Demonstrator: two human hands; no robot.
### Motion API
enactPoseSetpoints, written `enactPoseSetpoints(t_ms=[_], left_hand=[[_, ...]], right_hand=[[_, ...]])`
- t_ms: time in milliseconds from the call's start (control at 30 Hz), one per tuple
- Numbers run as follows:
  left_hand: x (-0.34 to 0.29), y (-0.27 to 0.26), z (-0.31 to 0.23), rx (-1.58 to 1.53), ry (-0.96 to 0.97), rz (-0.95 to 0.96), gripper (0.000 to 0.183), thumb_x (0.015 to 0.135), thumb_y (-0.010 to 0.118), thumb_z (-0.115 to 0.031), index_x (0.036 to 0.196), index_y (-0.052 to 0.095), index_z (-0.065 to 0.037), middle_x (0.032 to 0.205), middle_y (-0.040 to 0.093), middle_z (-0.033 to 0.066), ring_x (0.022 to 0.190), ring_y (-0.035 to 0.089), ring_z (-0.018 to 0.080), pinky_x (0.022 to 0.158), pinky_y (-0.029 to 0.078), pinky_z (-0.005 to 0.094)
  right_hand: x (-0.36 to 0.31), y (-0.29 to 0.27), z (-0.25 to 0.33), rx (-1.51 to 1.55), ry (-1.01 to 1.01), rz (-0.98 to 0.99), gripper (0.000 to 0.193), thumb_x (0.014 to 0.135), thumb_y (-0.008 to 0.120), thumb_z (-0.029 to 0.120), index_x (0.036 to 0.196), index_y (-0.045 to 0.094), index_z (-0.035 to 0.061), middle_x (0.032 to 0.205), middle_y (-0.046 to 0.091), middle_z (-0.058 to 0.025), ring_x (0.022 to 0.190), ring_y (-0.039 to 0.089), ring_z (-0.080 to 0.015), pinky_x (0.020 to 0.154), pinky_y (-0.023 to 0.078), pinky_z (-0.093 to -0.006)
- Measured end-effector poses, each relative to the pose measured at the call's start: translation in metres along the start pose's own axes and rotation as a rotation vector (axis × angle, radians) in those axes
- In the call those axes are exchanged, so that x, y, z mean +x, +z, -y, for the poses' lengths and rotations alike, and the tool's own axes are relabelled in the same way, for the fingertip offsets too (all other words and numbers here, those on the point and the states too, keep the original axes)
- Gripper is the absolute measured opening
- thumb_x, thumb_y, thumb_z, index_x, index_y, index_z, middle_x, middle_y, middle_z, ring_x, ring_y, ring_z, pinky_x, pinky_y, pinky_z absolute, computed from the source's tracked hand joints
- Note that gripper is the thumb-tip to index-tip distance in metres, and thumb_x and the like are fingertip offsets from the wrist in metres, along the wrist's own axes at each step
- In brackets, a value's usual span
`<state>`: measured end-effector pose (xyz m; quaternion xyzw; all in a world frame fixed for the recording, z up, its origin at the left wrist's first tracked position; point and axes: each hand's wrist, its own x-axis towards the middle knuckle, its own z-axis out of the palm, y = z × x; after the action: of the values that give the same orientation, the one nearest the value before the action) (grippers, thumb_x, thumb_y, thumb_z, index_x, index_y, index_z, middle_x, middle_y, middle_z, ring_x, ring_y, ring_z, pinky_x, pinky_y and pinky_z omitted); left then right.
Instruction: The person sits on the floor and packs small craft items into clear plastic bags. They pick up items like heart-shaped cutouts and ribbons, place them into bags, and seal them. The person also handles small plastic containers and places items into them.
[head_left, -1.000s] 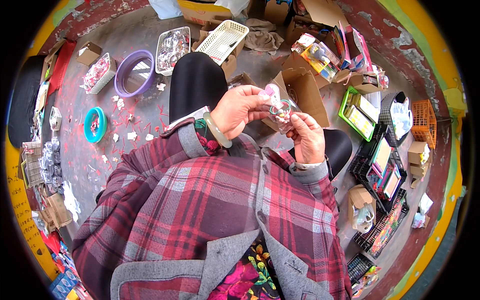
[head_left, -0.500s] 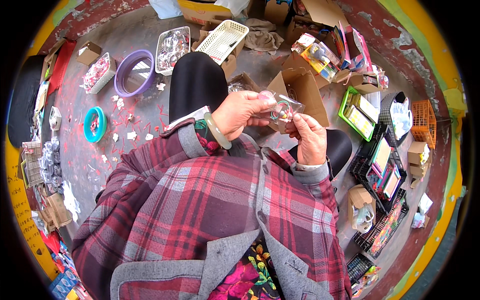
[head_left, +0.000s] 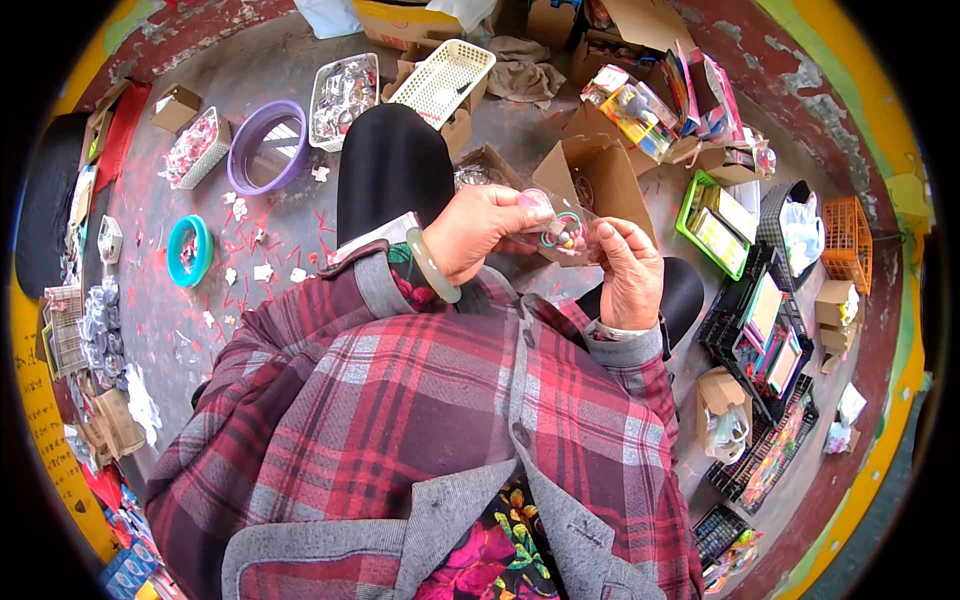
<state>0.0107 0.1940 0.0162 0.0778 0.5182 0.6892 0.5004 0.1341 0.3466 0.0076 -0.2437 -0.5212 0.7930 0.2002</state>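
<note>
My left hand [head_left: 478,232] is closed on one end of a small clear plastic packet [head_left: 562,228], fingers pinching its upper left corner, while my right hand [head_left: 628,268] is closed on the opposite edge from just below and to the right, so the packet hangs stretched between both hands in front of my chest. Inside it I can make out small coloured rings, green and pink, though what exactly they are is too small to tell. I judge the packet very light, with thin, crinkly, rather slippery film that gives no stiffness of its own; the best hold is on the flat margins at the corners, not on the lumpy middle where the contents shift. A pale jade-green bangle [head_left: 432,268] sits on my left wrist. Just beyond my hands stands an open cardboard box [head_left: 598,178]; further off to the left of my left hand are a cream plastic basket [head_left: 442,76], a purple basin [head_left: 262,150] and a teal ring-shaped dish [head_left: 188,250] on the concrete floor [head_left: 280,70]
</note>
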Motion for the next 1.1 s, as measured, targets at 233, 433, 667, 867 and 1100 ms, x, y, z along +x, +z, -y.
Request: enactPoseSetpoints(t_ms=[233,433,667,867,1100], left_hand=[[0.0,0.003,0.002,0.014,-0.002,0.003,0.02,0.085,0.06,-0.018,0.097,0.063,-0.002,0.092,0.064,0.0048,0.083,0.061,0.0111,0.072,0.05,0.0232],[-0.001,0.003,0.002,-0.061,-0.018,0.022,0.02,0.086,0.058,-0.018,0.097,0.062,-0.002,0.093,0.064,0.0048,0.084,0.061,0.0115,0.073,0.05,0.024],[0.001,-0.003,-0.002,-0.132,0.008,0.009,0.022,0.086,0.058,-0.019,0.1,0.06,-0.003,0.095,0.063,0.0045,0.086,0.06,0.0112,0.072,0.049,0.0238],[-0.001,-0.003,-0.003,-0.139,0.017,0.007,0.022,0.086,0.057,-0.019,0.101,0.06,-0.003,0.096,0.063,0.0045,0.087,0.06,0.0116,0.073,0.05,0.0233],[-0.003,-0.007,-0.019,-0.165,0.085,0.016,0.024,0.087,0.056,-0.014,0.105,0.057,0.002,0.098,0.062,0.0077,0.088,0.06,0.0125,0.075,0.05,0.0236]], right_hand=[[-0.001,-0.004,-0.007,0.118,-0.056,-0.012,0.012,0.083,0.061,0.012,0.087,0.063,0.0,0.076,0.062,-0.0036,0.067,0.053,-0.0096,0.063,0.041,-0.0227],[-0.001,0.001,-0.006,0.169,-0.038,-0.079,0.018,0.086,0.059,0.018,0.089,0.062,0.0002,0.077,0.062,-0.0035,0.069,0.055,-0.0106,0.065,0.042,-0.0239],[-0.001,-0.004,-0.004,0.072,0.059,0.041,0.023,0.088,0.056,0.021,0.094,0.061,-0.0008,0.079,0.062,-0.0047,0.071,0.056,-0.0105,0.065,0.043,-0.023],[-0.005,0.004,-0.006,-0.015,-0.075,0.056,0.012,0.082,0.062,0.005,0.09,0.061,-0.003,0.078,0.063,-0.0063,0.067,0.059,-0.0122,0.063,0.048,-0.0231],[0.004,0.017,0.012,-0.056,-0.136,0.077,0.011,0.082,0.061,0.005,0.09,0.061,-0.0029,0.078,0.063,-0.0066,0.067,0.06,-0.0123,0.063,0.048,-0.0222]])
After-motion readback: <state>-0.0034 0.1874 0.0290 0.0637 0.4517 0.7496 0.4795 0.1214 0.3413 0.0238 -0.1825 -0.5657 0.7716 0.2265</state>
